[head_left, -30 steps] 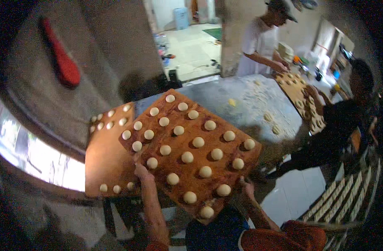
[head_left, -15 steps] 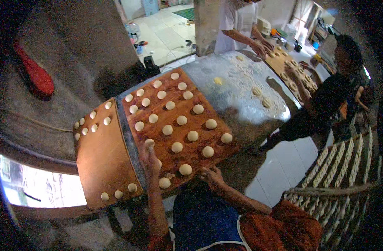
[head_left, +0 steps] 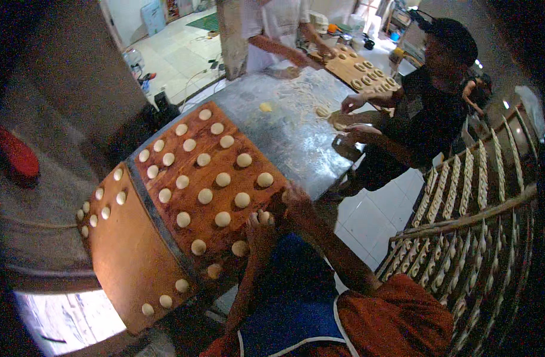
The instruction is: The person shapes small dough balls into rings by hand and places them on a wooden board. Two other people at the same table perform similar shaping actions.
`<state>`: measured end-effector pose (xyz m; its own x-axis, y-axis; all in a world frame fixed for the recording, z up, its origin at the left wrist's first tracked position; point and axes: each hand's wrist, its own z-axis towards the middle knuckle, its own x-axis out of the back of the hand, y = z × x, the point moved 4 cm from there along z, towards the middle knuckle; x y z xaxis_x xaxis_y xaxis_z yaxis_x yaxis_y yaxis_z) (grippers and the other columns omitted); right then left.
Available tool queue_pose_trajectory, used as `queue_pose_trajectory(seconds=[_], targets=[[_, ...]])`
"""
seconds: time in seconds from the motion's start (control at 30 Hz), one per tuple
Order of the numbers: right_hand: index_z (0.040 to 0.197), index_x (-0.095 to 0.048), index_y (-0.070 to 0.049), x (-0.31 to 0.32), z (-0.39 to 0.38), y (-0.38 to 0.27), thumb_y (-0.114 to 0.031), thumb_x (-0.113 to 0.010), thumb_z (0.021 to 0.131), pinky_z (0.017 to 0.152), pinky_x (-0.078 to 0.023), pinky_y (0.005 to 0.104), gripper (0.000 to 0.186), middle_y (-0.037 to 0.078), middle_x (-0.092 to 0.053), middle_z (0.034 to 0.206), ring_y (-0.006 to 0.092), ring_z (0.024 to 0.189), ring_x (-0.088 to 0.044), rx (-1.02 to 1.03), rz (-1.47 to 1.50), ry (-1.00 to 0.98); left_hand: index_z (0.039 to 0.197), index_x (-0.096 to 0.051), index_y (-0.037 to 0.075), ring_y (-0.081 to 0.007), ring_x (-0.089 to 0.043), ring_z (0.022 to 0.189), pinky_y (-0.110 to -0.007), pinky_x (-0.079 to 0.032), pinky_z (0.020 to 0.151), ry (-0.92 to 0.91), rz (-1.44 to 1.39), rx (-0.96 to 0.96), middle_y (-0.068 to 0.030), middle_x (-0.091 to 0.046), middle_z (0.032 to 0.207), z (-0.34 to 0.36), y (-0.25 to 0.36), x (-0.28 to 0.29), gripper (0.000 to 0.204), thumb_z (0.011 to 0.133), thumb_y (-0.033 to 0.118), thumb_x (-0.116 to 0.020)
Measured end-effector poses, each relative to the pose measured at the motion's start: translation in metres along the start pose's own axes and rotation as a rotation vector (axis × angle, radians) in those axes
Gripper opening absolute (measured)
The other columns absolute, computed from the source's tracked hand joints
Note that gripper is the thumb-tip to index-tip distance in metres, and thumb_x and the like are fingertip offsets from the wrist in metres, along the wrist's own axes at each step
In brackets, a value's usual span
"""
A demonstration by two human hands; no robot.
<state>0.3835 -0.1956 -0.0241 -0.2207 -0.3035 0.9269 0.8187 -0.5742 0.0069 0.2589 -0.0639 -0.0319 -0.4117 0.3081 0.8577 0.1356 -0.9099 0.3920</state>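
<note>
My reddish-brown board (head_left: pixel 225 160) looks like wood, matt and streaked, a little worn on top, and the dough balls (head_left: pixel 205 196) on it look smooth and matt. The lighter board (head_left: pixel 129 256) at lower left seems smoother, with a soft sheen across its middle. At the upper centre of the frame my grey table top (head_left: pixel 242 107) looks like sheet metal, glossy where light strikes it and dull under a coat of pale powder (head_left: pixel 302 89). My apron (head_left: pixel 296 285) at bottom centre is matt blue cloth, and my rust-red sleeve (head_left: pixel 397 315) beside it is matt cloth too. The floor tiles (head_left: pixel 376 214) right of centre look smooth and faintly glossy
</note>
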Motion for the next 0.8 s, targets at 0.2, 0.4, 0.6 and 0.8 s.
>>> queue_pose_trajectory(seconds=[0.2, 0.4, 0.6, 0.8], targets=[[0.138, -0.051, 0.009, -0.042, -0.022, 0.011, -0.026, -0.068, 0.090, 0.105, -0.046, 0.0584, 0.062, 0.032, -0.048, 0.148, 0.0501, 0.130, -0.051, -0.055, 0.036, 0.055, 0.126, -0.054, 0.003, -0.0441, -0.058, 0.103, -0.054, -0.049, 0.095, -0.344, -0.218, 0.244, -0.0205, -0.057, 0.111, 0.015, 0.003, 0.005, 0.042, 0.092, 0.023, -0.066], [0.142, -0.054, -0.006, -0.043, -0.019, 0.024, -0.022, -0.069, 0.090, 0.096, -0.052, 0.0557, 0.057, 0.023, -0.056, 0.145, 0.0459, 0.121, -0.061, -0.273, 0.555, -0.498, 0.121, -0.057, 0.008, -0.0420, -0.063, 0.098, -0.055, -0.052, 0.088, -0.336, -0.200, 0.074, -0.0184, -0.061, 0.106, 0.008, -0.013, -0.004, 0.042, 0.085, 0.023, -0.072], [0.113, -0.073, -0.009, 0.017, 0.010, 0.145, -0.001, -0.075, 0.079, 0.088, -0.056, 0.0456, 0.035, 0.018, -0.070, 0.123, 0.0366, 0.112, -0.068, -0.487, 0.892, -0.304, 0.116, -0.064, 0.007, -0.0383, -0.065, 0.104, -0.049, -0.054, 0.086, -0.605, -0.555, 0.429, -0.0172, -0.066, 0.110, 0.051, 0.020, 0.003, 0.038, 0.085, 0.025, -0.077], [0.110, -0.071, -0.007, 0.000, 0.050, 0.302, -0.014, -0.075, 0.087, 0.082, -0.054, 0.0469, 0.024, 0.017, -0.069, 0.107, 0.0371, 0.099, -0.067, -0.459, 0.311, 0.187, 0.107, -0.069, 0.004, -0.0392, -0.068, 0.098, -0.045, -0.055, 0.086, -0.249, -0.705, 0.174, -0.0187, -0.069, 0.106, 0.235, 0.117, -0.065, 0.030, 0.086, 0.022, -0.080]])
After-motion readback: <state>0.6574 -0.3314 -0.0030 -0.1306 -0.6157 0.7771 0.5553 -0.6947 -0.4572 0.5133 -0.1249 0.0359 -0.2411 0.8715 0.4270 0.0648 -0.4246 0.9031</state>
